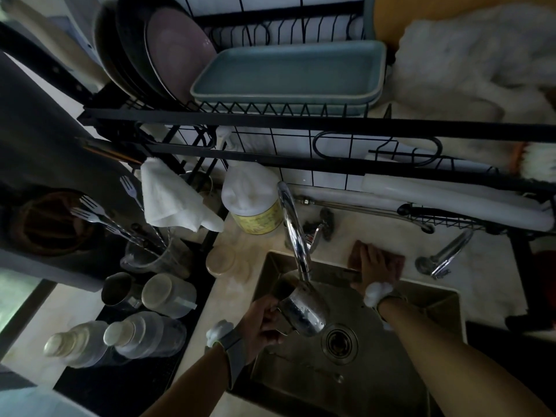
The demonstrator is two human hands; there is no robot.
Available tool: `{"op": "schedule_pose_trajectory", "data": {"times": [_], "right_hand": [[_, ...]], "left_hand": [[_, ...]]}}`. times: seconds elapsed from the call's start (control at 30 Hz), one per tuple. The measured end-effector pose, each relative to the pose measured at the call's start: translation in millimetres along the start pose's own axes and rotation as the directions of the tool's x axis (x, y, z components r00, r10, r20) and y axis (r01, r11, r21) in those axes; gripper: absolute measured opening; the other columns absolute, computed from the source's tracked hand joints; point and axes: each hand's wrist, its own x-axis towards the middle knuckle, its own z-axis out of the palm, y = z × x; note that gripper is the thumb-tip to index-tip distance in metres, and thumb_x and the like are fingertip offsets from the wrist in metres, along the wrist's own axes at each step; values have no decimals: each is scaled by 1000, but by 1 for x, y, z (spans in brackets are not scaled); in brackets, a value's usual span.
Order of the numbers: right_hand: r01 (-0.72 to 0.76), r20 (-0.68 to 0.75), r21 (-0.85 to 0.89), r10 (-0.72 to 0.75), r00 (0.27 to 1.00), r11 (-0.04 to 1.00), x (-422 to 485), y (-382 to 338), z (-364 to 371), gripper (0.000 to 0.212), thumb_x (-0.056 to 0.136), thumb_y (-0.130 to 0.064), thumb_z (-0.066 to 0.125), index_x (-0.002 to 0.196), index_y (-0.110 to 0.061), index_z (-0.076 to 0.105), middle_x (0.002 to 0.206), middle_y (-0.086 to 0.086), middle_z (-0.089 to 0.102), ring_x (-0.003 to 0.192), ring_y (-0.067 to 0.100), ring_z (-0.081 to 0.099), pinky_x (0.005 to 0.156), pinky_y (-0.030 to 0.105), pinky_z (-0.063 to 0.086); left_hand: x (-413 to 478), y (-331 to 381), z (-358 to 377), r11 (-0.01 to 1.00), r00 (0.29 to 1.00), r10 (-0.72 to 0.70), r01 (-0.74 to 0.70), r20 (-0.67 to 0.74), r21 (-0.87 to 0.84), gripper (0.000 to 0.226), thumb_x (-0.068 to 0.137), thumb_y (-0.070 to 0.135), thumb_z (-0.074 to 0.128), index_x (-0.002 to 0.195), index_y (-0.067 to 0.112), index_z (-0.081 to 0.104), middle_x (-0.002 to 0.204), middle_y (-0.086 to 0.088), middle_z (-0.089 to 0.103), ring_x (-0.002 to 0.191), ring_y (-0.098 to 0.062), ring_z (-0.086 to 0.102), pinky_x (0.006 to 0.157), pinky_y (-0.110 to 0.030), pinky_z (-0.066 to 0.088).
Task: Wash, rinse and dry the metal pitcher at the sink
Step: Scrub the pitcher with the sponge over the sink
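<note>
Pitcher (304, 311) beneath faucet (296, 233), over sink (421, 299)

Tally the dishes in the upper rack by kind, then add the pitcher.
Round plates standing on edge: 3, as far as I can tell
Blue rectangular trays stacked flat: 2
Metal pitcher held in the left hand under the faucet: 1
Total: 6

Home kitchen, sink area. Steel sink (406, 299) with chrome faucet (293, 224) set in a pale tabletop (481, 281). Black dish rack (301, 120) above holds plates (168, 55) and a blue tray (288, 73). Forks (99, 212) in a cup, jars (168, 294), dish soap bottle (252, 200) alongside.
</note>
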Motion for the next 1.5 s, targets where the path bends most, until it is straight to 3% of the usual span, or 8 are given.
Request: {"op": "schedule_pose_trajectory", "data": {"times": [0.2, 0.4, 0.47, 0.6, 0.8, 0.97, 1.37, 1.5], "right_hand": [[18, -96, -79, -25, 995, 997, -1, 10, 9, 50, 101, -10, 27, 150, -9, 18, 159, 11, 17, 148, 23, 17, 121, 36, 15], [129, -470, 263, 10, 883, 956, -21, 4, -8, 33, 84, 5, 62, 116, -3, 66, 122, 20, 66, 113, 29, 64, 94, 35, 53], [185, -413, 466, 28, 910, 865, -33, -6, -22, 35, 92, -4, 55, 123, -13, 65, 117, 17, 69, 107, 32, 65, 90, 38, 54], [188, -265, 672, -5, 964, 716, -56, -43, -33, 17, 91, -18, 60, 84, -4, 69, 81, 17, 72, 79, 30, 68, 66, 28, 43], [284, -268, 746, -119, 956, 602, -101, -91, -34, 17, 83, 1, 62, 99, 2, 62, 91, 15, 65, 88, 21, 60, 76, 18, 36], [89, -112, 839, 9, 994, 536, -129, -97, -38, 39, 94, -11, 54, 130, -1, 46, 124, 19, 59, 117, 30, 56, 84, 27, 38], [112, -198, 871, 134, 971, 478, -191, -81, -34, 24, 97, -12, 51, 100, 8, 63, 88, 18, 65, 81, 19, 58, 68, 35, 43], [113, -254, 837, 196, 947, 535, -202, -66, -33, 26, 96, -16, 54, 78, 2, 58, 63, 8, 51, 61, 15, 45, 58, 31, 33]], "left_hand": [[-2, 0, -1, 1000, 999, -11, 10, -40, -17, 26, 87, 20, 54, 64, 14, 44, 56, 0, 31, 41, -16, 32, 55, -32, 39], [2, -6, 1, 1000, 995, -9, 9, -95, -2, 18, 88, 22, 56, 78, 8, 51, 66, -5, 36, 49, -20, 37, 55, -34, 40], [5, -10, 3, 1000, 996, -3, 2, -93, -16, 19, 88, 22, 58, 77, 8, 51, 64, -5, 35, 49, -19, 35, 53, -32, 39], [7, -15, 10, 999, 1000, 4, -5, -8, -31, 25, 92, 21, 56, 71, 13, 45, 53, -1, 31, 42, -16, 32, 49, -28, 34], [-6, -22, 17, 994, 995, 99, -98, -25, 40, 33, 97, 27, 53, 70, 10, 48, 58, -4, 38, 46, -19, 40, 48, -29, 40], [-18, -32, 17, 967, 988, 151, -141, -34, 214, 45, 94, 30, 56, 55, 12, 42, 37, 2, 36, 31, -14, 38, 44, -26, 41], [-36, -61, 12, 504, 810, 576, -456, 108, 734, 44, 83, 66, 41, 93, 30, 65, 62, 13, 63, 74, -20, 69, 46, -22, 36], [-40, -57, 15, 353, 737, 662, -469, 138, 810, 37, 90, 54, 46, 93, 26, 69, 88, -2, 74, 85, -29, 68, 60, -26, 40]]}}
